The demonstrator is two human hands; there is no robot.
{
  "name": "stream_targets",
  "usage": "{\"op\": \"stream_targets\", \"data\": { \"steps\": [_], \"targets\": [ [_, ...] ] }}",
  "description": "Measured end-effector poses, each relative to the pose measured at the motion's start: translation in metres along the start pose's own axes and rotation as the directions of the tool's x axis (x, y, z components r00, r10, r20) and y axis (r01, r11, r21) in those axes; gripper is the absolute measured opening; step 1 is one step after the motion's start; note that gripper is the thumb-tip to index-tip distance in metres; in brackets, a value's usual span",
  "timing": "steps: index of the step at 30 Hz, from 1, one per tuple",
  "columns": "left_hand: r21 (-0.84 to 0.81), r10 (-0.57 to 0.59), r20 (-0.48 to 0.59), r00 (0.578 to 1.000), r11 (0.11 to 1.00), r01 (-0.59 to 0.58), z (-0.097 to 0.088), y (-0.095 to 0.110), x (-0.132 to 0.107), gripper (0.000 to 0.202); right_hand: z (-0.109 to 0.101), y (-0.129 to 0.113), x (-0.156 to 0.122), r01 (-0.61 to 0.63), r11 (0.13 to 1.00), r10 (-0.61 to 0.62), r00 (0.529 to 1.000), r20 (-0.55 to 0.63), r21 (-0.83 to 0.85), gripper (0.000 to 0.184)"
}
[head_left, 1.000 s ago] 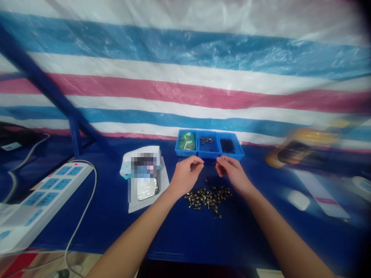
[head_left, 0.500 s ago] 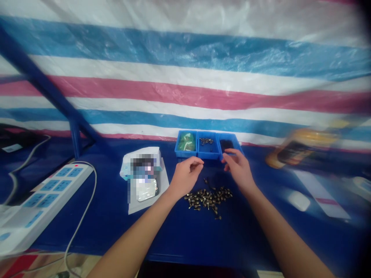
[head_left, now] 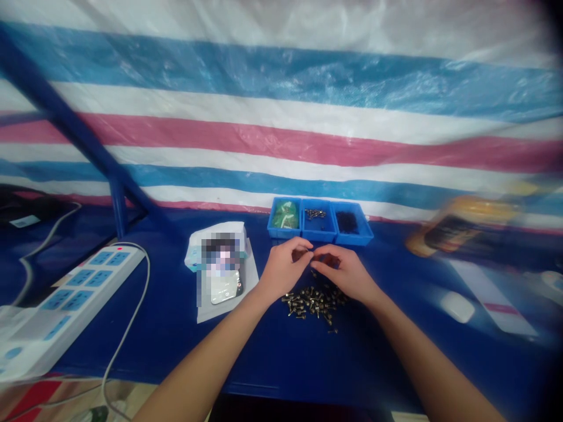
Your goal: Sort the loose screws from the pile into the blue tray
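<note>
My left hand (head_left: 284, 271) and right hand (head_left: 345, 272) meet above the table (head_left: 396, 363), fingers (head_left: 303, 247) curled close; I can't quite tell if they pinch anything. The loose screws (head_left: 314, 305) lie just beneath, so a slip could drop one there, and a careless brush could knock the blue bins (head_left: 319, 221).

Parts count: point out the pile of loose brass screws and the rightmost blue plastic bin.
Pile of loose brass screws (head_left: 314, 306), head view, pile's middle.
Rightmost blue plastic bin (head_left: 354, 241), head view, front rim.
</note>
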State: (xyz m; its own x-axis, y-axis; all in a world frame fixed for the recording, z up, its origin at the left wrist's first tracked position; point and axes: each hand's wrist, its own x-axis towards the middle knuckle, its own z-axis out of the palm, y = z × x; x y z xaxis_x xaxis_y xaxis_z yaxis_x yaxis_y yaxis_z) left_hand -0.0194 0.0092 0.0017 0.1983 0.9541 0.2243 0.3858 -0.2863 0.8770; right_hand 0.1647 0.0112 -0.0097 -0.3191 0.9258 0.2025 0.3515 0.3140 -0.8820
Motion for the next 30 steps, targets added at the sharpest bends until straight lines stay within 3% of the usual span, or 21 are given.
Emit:
{"op": "stream_targets", "data": {
  "steps": [12, 19, 24, 30],
  "targets": [
    [-0.08, -0.003, 0.011, 1.0, 0.997, 0.004, -0.001, 0.001, -0.001, 0.019, 0.004, 0.005, 0.002, -0.002, 0.986, 0.006, 1.0, -0.024, 0.166, 0.028],
    [-0.055, -0.023, -0.009, 1.0, 0.998, 0.022, -0.001, 0.002, 0.0, 0.015, -0.005, 0.005, 0.003, -0.194, 0.944, 0.185, 0.981, 0.059, 0.267, 0.031],
    [-0.037, -0.01, 0.002, 1.0, 0.999, 0.01, 0.0, -0.002, 0.0, 0.014, -0.008, 0.001, 0.003, -0.185, 0.935, 0.197, 0.98, -0.008, 0.302, 0.047],
    [-0.023, -0.031, 0.006, 1.0, 0.999, 0.031, 0.0, 0.0, 0.0, 0.014, -0.007, 0.001, 0.007, -0.248, 0.788, 0.302, 0.953, -0.004, 0.564, 0.055]
  ]
}}
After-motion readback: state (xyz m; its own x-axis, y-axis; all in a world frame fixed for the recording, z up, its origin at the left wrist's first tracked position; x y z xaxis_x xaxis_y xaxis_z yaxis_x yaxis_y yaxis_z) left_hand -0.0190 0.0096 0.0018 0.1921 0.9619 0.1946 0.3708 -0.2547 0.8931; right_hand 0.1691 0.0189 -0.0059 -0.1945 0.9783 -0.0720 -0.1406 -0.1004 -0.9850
